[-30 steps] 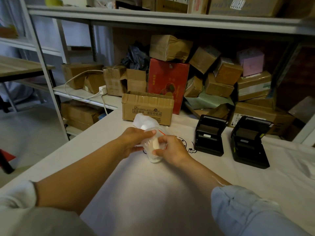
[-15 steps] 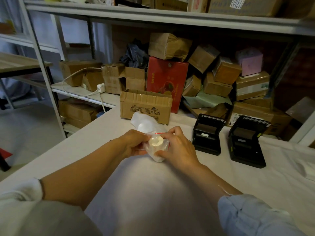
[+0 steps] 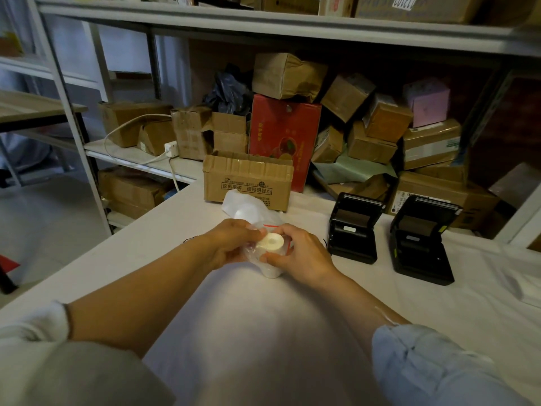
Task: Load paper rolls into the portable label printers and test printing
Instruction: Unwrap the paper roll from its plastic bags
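Both hands grip the plastic bag (image 3: 257, 218), the left hand (image 3: 231, 241) holding film while the right hand (image 3: 301, 256) fingers (image 3: 270, 260) curl round the paper roll (image 3: 270, 244), its core axis pointing up toward the camera, the open printers (image 3: 352, 232) lying off to the right.

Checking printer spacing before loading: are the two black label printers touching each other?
Apart. The head view shows a strip of white table between the left printer and the right printer.

A red box (image 3: 284, 139) stands upright on the shelf (image 3: 187, 169). A brown carton (image 3: 247, 183) with printed characters lies in front of it. A crumpled box (image 3: 288, 76) sits on top of it, and a black bag (image 3: 228, 92) behind its left corner. A white plug (image 3: 170, 148) and cable lie to its left. A pink box (image 3: 427, 102) sits high to its right.
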`<action>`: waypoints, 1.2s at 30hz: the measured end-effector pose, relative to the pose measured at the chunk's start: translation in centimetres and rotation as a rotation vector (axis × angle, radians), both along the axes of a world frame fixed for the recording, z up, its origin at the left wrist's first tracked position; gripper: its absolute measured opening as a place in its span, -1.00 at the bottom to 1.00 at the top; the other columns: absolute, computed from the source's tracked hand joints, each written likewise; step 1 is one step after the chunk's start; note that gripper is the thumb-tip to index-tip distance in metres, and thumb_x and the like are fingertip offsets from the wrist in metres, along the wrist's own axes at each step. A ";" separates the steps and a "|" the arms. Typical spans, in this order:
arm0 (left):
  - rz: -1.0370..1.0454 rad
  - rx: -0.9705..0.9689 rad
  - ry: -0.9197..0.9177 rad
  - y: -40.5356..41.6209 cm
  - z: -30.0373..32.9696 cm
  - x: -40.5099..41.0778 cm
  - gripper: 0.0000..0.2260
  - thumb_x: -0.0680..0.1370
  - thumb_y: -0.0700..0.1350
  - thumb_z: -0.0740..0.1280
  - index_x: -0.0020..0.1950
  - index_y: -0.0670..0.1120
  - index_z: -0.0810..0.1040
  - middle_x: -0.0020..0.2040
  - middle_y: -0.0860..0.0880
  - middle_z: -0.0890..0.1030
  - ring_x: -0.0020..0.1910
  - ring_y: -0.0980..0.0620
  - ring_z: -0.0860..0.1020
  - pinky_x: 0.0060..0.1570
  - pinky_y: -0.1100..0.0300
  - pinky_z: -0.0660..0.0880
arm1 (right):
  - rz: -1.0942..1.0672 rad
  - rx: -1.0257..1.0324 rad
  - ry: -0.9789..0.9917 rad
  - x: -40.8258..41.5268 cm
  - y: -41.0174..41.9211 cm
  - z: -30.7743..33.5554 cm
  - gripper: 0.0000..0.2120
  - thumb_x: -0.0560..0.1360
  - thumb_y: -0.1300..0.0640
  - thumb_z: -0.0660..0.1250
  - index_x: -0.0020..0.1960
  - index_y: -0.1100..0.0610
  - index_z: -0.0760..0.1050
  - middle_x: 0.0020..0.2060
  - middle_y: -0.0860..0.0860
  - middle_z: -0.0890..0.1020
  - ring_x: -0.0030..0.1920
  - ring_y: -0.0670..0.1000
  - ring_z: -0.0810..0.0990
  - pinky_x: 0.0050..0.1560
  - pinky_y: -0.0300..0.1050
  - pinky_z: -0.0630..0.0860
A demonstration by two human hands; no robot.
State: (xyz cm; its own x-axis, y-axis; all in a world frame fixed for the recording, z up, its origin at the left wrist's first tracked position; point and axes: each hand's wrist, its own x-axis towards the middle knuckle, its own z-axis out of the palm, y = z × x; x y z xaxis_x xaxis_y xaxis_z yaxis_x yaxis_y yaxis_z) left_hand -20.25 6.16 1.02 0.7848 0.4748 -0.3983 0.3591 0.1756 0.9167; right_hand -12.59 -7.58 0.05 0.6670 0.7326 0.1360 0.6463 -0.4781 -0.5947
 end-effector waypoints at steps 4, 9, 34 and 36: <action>0.055 -0.085 0.002 0.5 -0.8 -0.4 -0.72 0.56 -0.15 0.31 0.23 -0.24 0.49 0.07 -0.21 0.59 -0.05 -0.09 0.58 -0.16 0.11 0.61 | 0.023 0.022 0.060 0.3 0.3 -0.4 -0.59 0.30 -0.10 0.51 0.10 -0.10 0.51 0.03 -0.07 0.60 0.03 0.00 0.53 0.06 0.07 0.51; 0.109 0.635 0.137 0.3 -1.9 -0.3 -0.90 0.61 -0.16 0.16 0.10 -0.12 0.39 0.02 -0.16 0.48 -0.19 -0.14 0.54 -0.18 -0.01 0.61 | -0.028 0.229 0.104 -0.3 1.4 0.4 -0.64 0.39 -0.05 0.47 0.13 0.05 0.56 0.07 -0.04 0.52 0.06 -0.03 0.51 0.08 -0.03 0.48; 0.150 1.294 -0.102 1.8 1.4 -0.9 -0.51 0.51 -0.09 0.30 0.43 -0.01 0.30 0.42 -0.08 0.32 0.35 -0.11 0.36 0.24 0.01 0.40 | -0.004 -0.623 -0.173 0.8 0.3 -0.6 -0.40 0.45 -0.33 0.25 0.28 0.09 0.39 0.24 0.05 0.53 0.23 0.11 0.48 -0.03 -0.05 0.30; -0.079 1.308 -0.004 1.8 1.4 0.6 -0.48 0.52 -0.06 0.31 0.45 0.04 0.27 0.45 -0.10 0.26 0.39 -0.12 0.33 0.26 0.00 0.40 | -0.019 -0.621 -0.186 1.1 0.5 -0.3 -0.37 0.44 -0.41 0.16 0.21 0.09 0.43 0.18 0.05 0.56 0.19 0.10 0.50 -0.06 -0.05 0.31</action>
